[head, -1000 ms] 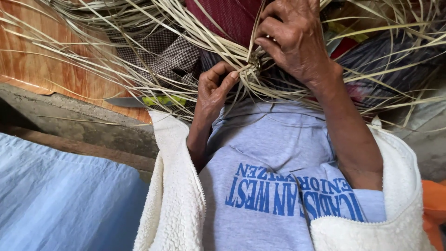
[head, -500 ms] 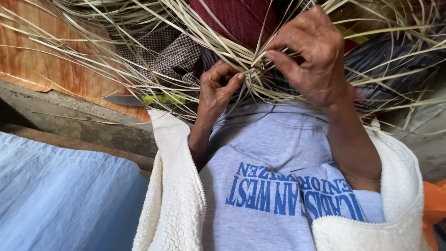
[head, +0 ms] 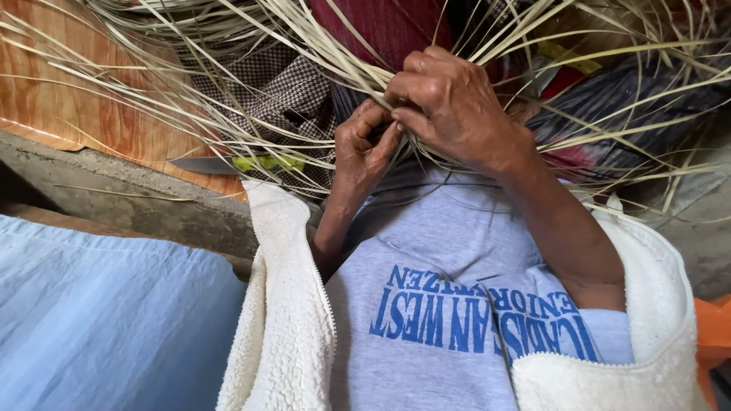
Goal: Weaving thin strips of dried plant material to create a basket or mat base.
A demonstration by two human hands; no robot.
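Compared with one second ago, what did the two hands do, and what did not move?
The right hand moved left and closed against the left hand; both now pinch the pale strips at one spot, hiding the small knot. The left hand has hardly shifted. The knife on the wooden board stayed put.

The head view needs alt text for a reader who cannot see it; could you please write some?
Two hands, left hand and right hand, pinch pale straw strips together at the centre of a loose weave, above a grey shirt. A knife lies on the wooden board at left.
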